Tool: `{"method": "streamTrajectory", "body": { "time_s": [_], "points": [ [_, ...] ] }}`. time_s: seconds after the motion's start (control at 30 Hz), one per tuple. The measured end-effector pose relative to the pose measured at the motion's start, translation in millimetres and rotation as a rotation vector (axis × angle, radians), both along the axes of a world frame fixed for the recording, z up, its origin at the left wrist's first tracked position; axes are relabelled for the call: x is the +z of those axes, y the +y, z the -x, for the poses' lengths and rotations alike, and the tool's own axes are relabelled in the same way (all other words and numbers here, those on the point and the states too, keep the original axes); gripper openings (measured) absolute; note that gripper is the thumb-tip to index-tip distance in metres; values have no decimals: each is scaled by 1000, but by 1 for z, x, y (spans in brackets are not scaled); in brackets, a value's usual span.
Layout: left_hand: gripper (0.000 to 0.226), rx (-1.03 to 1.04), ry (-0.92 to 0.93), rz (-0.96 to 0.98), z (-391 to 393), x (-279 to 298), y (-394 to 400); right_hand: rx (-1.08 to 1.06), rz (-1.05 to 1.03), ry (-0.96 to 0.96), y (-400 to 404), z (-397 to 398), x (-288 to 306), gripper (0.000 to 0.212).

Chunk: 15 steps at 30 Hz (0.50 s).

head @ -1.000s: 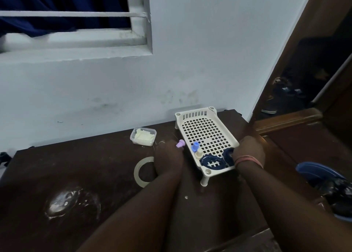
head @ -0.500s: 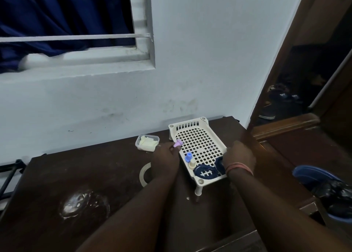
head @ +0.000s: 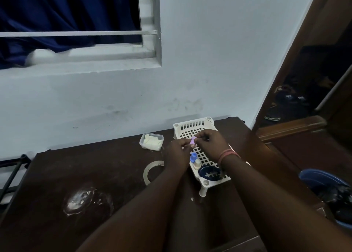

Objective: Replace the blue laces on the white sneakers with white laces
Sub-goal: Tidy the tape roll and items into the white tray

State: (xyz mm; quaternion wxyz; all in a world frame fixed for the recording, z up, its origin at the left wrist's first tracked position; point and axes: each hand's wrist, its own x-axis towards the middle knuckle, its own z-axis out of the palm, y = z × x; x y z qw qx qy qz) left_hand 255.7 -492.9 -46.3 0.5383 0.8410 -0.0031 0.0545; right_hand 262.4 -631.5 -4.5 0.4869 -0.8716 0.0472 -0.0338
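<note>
Laces, blue ones (head: 209, 173), sit coiled in the tray (head: 194, 127); both my left hand (head: 178, 152) and right hand (head: 211, 143) pinch a small purple cap (head: 192, 141) (sneakers unseen); a slip drops it through the grid.

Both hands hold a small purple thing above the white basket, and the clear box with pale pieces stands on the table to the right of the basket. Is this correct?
Not quite. In the head view the clear box stands to the left of the white basket, not right. The rest holds: the left hand and right hand both hold the small purple thing above the basket.
</note>
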Motion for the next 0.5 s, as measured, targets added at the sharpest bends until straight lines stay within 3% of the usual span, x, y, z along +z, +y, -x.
{"method": "streamTrajectory", "body": {
  "time_s": [0.13, 0.23, 0.37, 0.5],
  "points": [
    [23, -8, 16, 27, -4, 8, -2, 4, -129, -31, 2, -2, 5, 9],
    [27, -8, 28, 0, -7, 12, 0, -13, -110, 16, 4, -8, 8, 24],
    [27, 90, 56, -73, -10, 11, 10, 37, 189, 57, 7, -12, 10, 33],
    [31, 118, 72, -136, -3, 4, 23, 83, 409, 95, 17, -11, 14, 7]
  ]
}}
